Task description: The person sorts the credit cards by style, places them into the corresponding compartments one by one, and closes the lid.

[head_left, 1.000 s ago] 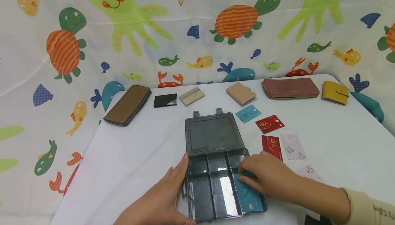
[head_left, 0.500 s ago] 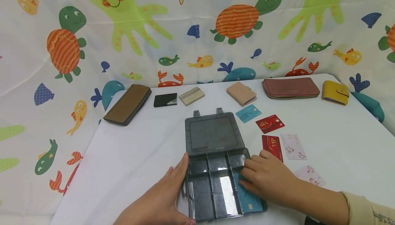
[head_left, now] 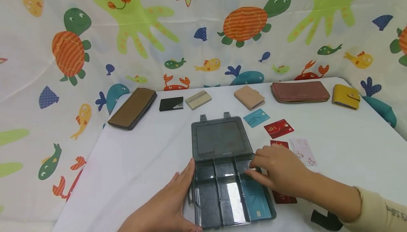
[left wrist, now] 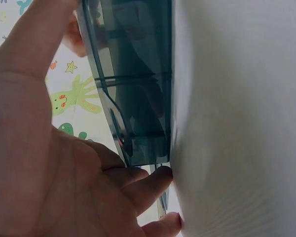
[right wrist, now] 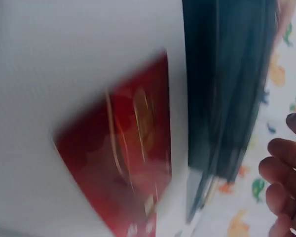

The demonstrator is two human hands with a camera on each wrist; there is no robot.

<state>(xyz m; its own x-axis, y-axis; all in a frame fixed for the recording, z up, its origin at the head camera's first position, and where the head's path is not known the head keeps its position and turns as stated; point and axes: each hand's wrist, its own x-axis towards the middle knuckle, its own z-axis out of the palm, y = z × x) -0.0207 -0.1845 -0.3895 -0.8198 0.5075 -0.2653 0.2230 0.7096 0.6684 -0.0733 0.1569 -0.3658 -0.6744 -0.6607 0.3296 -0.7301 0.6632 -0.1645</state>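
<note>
Organizer box (head_left: 222,189), grey and translucent, lies open at 6 o'clock on the white table (head_left: 334,140), lid flat toward 12. My left hand (head_left: 168,207), fingers straight and together, presses its left wall. A teal card (head_left: 255,200) lies in its right-hand compartment. My right hand (head_left: 279,172), fingers loosely extended and holding nothing, hovers over the box's right edge, above a red VIP card (right wrist: 123,158) just beside the box. At 1 o'clock: a white floral card (head_left: 303,150), another red card (head_left: 278,128), a teal VIP card (head_left: 256,117). Along the far edge: wallets (head_left: 299,91).
</note>
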